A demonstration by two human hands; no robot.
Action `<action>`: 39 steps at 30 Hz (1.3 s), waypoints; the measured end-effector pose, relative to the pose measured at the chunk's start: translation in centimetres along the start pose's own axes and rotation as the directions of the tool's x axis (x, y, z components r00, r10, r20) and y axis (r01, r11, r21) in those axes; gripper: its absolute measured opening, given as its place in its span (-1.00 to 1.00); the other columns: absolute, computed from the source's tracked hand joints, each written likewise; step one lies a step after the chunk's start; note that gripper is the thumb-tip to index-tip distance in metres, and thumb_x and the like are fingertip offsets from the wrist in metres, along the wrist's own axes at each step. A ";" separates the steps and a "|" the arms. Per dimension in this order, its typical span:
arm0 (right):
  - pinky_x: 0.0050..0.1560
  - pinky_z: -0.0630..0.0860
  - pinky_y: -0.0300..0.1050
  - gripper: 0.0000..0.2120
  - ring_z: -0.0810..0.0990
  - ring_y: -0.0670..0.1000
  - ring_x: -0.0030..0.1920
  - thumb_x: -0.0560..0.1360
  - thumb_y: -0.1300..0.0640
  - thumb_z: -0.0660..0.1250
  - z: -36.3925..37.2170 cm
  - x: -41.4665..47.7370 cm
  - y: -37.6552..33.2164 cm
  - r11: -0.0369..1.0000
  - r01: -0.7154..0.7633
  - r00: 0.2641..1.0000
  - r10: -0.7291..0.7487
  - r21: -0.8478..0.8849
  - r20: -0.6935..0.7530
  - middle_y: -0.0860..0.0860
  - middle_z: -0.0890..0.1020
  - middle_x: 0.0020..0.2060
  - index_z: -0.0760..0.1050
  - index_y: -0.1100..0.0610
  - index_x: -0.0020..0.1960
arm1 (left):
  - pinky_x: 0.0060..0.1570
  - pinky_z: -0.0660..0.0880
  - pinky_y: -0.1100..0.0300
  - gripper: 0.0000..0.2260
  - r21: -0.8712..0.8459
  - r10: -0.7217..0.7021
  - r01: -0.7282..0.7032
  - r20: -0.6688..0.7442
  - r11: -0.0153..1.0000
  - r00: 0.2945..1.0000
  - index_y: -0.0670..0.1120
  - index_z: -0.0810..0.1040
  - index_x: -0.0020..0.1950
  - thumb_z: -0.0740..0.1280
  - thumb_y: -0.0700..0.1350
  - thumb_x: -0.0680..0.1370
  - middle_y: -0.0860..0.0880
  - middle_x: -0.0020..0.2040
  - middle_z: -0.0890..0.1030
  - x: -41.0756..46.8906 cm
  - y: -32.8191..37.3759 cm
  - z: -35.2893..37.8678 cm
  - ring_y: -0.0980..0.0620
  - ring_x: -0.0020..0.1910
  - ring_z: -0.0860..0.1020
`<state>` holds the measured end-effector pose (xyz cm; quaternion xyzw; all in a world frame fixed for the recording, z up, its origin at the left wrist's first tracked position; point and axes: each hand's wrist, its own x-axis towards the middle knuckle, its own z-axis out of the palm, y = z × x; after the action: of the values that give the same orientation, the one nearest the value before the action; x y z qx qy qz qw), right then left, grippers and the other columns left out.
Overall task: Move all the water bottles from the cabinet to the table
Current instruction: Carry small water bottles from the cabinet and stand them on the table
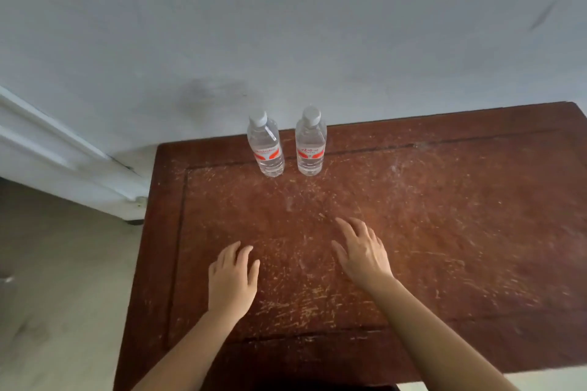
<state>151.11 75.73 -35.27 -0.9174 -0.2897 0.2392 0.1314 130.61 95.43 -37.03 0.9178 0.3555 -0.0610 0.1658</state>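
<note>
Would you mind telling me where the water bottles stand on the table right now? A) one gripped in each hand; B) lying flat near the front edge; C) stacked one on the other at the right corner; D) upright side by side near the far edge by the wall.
D: the left bottle and the right bottle stand upright, apart, near the far edge of the table, while the left hand and the right hand hold nothing.

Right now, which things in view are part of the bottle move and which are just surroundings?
Job:
left water bottle
right water bottle
wooden table
left hand, open
right hand, open

Surroundings:
grey wall
white door frame
floor
</note>
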 end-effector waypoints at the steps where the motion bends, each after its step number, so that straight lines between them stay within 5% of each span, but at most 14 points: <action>1: 0.51 0.27 0.09 -0.44 0.26 0.13 0.54 0.68 -0.15 0.14 0.5 -0.6 0.2 1.000 0.013 1.000 -0.013 -0.022 0.003 0.07 0.25 0.58 0.15 -0.05 0.63 | 0.08 0.57 -0.17 -0.57 0.015 -0.034 0.034 0.000 0.999 0.999 -0.10 0.60 0.25 0.13 0.12 0.61 -0.16 0.27 0.59 -1.4 0.1 0.4 -0.19 0.26 0.56; 5: 0.60 -0.02 0.15 -0.42 0.01 0.20 0.63 0.68 -0.22 0.05 1.8 -2.4 -0.3 0.980 0.177 0.984 -0.176 -0.090 0.018 0.12 0.05 0.64 0.08 -0.06 0.65 | 0.16 0.50 -0.25 -0.63 -0.008 -0.255 0.256 -0.125 0.967 0.959 -0.12 0.56 0.33 0.26 0.05 0.62 -0.22 0.34 0.55 -6.1 1.3 1.0 -0.24 0.33 0.50; 8: 0.58 -0.19 0.18 -0.39 -0.12 0.22 0.64 0.67 -0.29 -0.03 2.9 -3.6 -1.9 0.938 0.332 0.942 -0.323 -0.100 0.096 0.12 -0.06 0.65 0.02 -0.11 0.66 | 0.22 0.45 -0.26 -0.55 -0.047 -0.428 0.427 -0.186 0.903 0.884 -0.10 0.52 0.39 0.17 0.13 0.62 -0.23 0.38 0.51 -10.3 2.5 1.0 -0.27 0.36 0.48; 17: 0.59 -0.14 0.26 -0.41 -0.07 0.24 0.64 0.67 -0.31 -0.05 5.5 -9.9 -12.5 0.682 0.725 0.686 -0.702 -0.098 0.191 0.12 0.02 0.65 0.10 -0.11 0.64 | 0.37 0.28 -0.34 -0.51 -0.079 -0.639 0.661 -0.364 0.746 0.678 0.00 0.44 0.49 0.09 0.19 0.64 -0.20 0.52 0.37 -22.6 -0.8 -1.9 -0.24 0.49 0.33; 18: 0.58 -0.17 0.25 -0.41 -0.08 0.24 0.64 0.67 -0.31 -0.06 6.5 -14.8 -16.9 0.548 0.831 0.556 -0.805 -0.097 0.207 0.11 0.01 0.65 0.10 -0.11 0.64 | 0.37 0.28 -0.35 -0.51 -0.130 -0.705 0.744 -0.458 0.655 0.541 0.00 0.44 0.49 0.08 0.18 0.65 -0.21 0.52 0.37 -28.6 -3.4 -3.2 -0.24 0.49 0.33; 22: 0.58 -0.14 0.25 -0.42 -0.02 0.25 0.63 0.67 -0.30 -0.08 8.2 -19.6 -21.5 0.476 0.875 0.484 -0.851 -0.090 0.203 0.12 0.08 0.64 0.16 -0.10 0.62 | 0.36 0.29 -0.36 -0.53 -0.159 -0.717 0.780 -0.535 0.605 0.447 -0.03 0.44 0.49 0.09 0.15 0.66 -0.22 0.51 0.38 -34.4 -6.2 -5.4 -0.26 0.48 0.35; 25: 0.57 0.01 0.30 -0.41 0.10 0.29 0.60 0.66 -0.30 -0.07 11.2 -26.3 -26.1 0.331 0.943 0.331 -0.925 -0.035 0.188 0.16 0.18 0.61 0.23 -0.07 0.60 | 0.36 0.30 -0.33 -0.55 -0.226 -0.746 0.845 -0.611 0.485 0.265 -0.03 0.47 0.47 0.16 0.13 0.65 -0.22 0.50 0.39 -42.8 -8.7 -6.5 -0.26 0.48 0.36; 28: 0.58 -0.06 0.27 -0.40 0.05 0.29 0.61 0.65 -0.30 -0.06 16.1 -36.4 -31.3 0.168 0.986 0.165 -0.968 0.004 0.188 0.15 0.12 0.63 0.18 -0.08 0.61 | 0.35 0.31 -0.33 -0.56 -0.274 -0.743 0.889 -0.661 0.367 0.103 -0.04 0.47 0.47 0.18 0.12 0.65 -0.23 0.50 0.39 -55.8 -11.3 -5.9 -0.27 0.47 0.36; 34: 0.55 0.11 0.33 -0.41 0.16 0.29 0.59 0.64 -0.29 0.01 26.1 -61.4 -36.7 -0.129 0.969 -0.172 -0.964 0.212 0.201 0.16 0.21 0.60 0.29 -0.05 0.58 | 0.41 0.22 -0.37 -0.51 -0.359 -0.767 0.933 -0.596 -0.011 -0.239 -0.05 0.39 0.52 0.06 0.15 0.67 -0.25 0.54 0.31 -82.9 -11.4 -2.5 -0.29 0.52 0.26; 39: 0.59 0.00 0.26 -0.42 0.07 0.25 0.62 0.66 -0.27 0.03 31.8 -78.5 -36.7 -0.417 0.847 -0.495 -0.844 0.328 0.206 0.15 0.15 0.62 0.23 -0.06 0.61 | 0.50 0.10 -0.34 -0.49 -0.492 -0.694 0.830 -0.501 -0.263 -0.517 0.01 0.31 0.56 -0.01 0.20 0.68 -0.20 0.59 0.24 -96.7 -8.7 0.9 -0.26 0.58 0.16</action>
<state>61.19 61.56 -19.90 -0.1702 -0.9448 0.1895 0.2060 53.23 39.98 -17.90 0.2001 0.9514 0.1446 -0.1840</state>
